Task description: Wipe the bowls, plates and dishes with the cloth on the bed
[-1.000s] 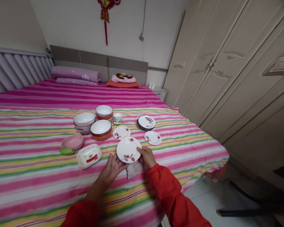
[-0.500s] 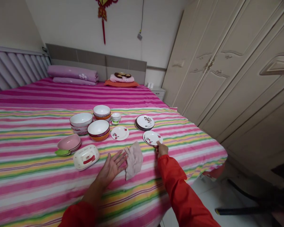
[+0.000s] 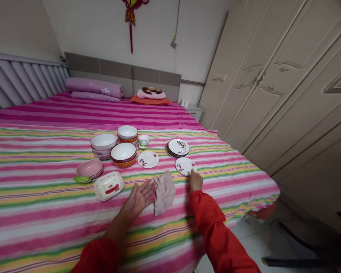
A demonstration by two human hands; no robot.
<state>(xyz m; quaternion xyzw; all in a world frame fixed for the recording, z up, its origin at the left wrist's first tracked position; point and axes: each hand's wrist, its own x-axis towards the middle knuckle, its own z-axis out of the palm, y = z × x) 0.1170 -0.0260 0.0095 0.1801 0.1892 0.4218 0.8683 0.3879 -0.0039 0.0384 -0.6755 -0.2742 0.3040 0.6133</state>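
My right hand (image 3: 196, 181) is closed on the near edge of a small white plate with red flowers (image 3: 185, 166). That plate sits squarely on another in a low stack, and the fingertips are partly hidden from view. My left hand (image 3: 140, 198) lies palm up with fingers spread, its fingertips against the left side of a crumpled beige cloth (image 3: 165, 193); whether they bear any of the cloth I cannot tell. A single flowered plate (image 3: 148, 159) lies beyond the cloth. Behind the small stack stands a pile of larger dark-rimmed plates (image 3: 178, 147).
On the striped bedspread (image 3: 59, 227) to the left are stacked white bowls (image 3: 104, 141), orange-based bowls (image 3: 124, 152), small cups (image 3: 143, 140), pink leaf-handled dishes (image 3: 89, 168) and a rectangular dish (image 3: 109, 186). A wardrobe (image 3: 258, 83) rises at the right beyond the bed's edge.
The top small plate has shifted left and now lines up with the one beneath it; my right hand still grips its edge. My left hand stays open by the cloth. The view has shifted slightly.
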